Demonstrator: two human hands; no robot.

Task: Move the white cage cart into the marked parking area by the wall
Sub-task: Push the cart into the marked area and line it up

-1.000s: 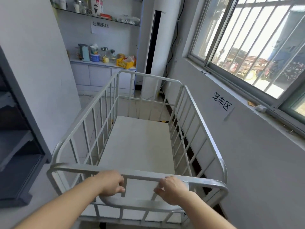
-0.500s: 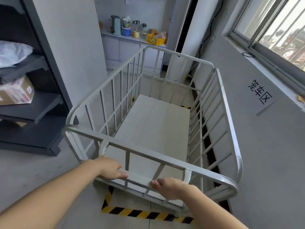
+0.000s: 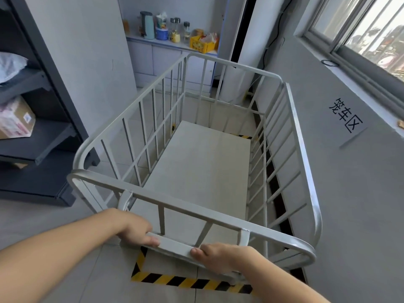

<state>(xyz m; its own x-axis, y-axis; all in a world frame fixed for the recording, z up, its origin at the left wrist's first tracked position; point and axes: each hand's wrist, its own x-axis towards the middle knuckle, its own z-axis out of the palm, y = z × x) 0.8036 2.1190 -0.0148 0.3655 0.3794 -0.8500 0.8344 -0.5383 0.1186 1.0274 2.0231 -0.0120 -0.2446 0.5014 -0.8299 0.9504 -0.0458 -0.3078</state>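
Observation:
The white cage cart (image 3: 196, 162) stands lengthwise along the grey wall on the right, its barred sides and pale floor panel empty. Yellow-and-black floor tape (image 3: 188, 281) marks the parking area; its near edge and left corner show just below the cart's near end, and a short piece shows at the far end. My left hand (image 3: 136, 229) and my right hand (image 3: 220, 256) both grip the lower handle bar (image 3: 175, 246) at the cart's near end. A paper sign (image 3: 347, 119) with black characters hangs on the wall beside the cart.
A dark metal shelving unit (image 3: 43, 136) with a cardboard box and a white bag stands at the left. Behind the cart are a white pillar, a counter (image 3: 168, 43) with a kettle, jars and a yellow crate. A barred window (image 3: 360, 36) runs above the right wall.
My view has pulled back and tilted down, so the near floor tape came into sight. The cart has rolled forward along the wall. My hands moved from the top rail to the lower bar.

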